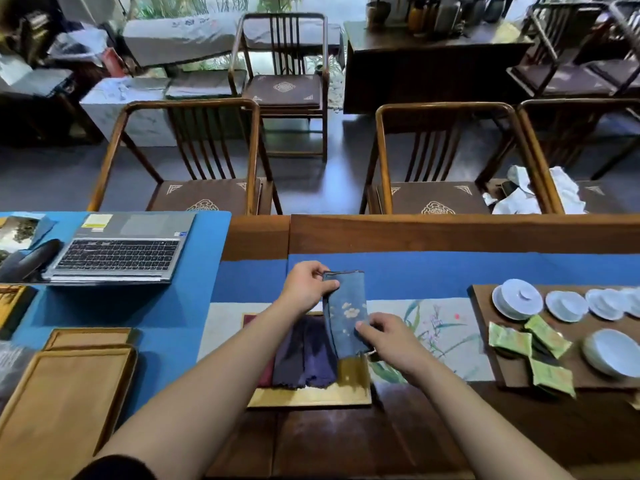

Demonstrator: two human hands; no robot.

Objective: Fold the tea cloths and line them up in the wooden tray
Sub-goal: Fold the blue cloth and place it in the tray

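Wooden table, cloth being lined up in the tray

Left hand pinching the folded blue cloth's far end, right hand pinching its near end; its length is running away from the person.

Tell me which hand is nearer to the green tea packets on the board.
The right hand. It holds the near end of the blue floral cloth, left of the green packets. The left hand grips the cloth's far end, farther away.

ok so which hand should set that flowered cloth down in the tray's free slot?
Probably right. The right hand pinches the flowered cloth's near end just above the tray's bare right side; the left hand holds the far end, beyond the tray.
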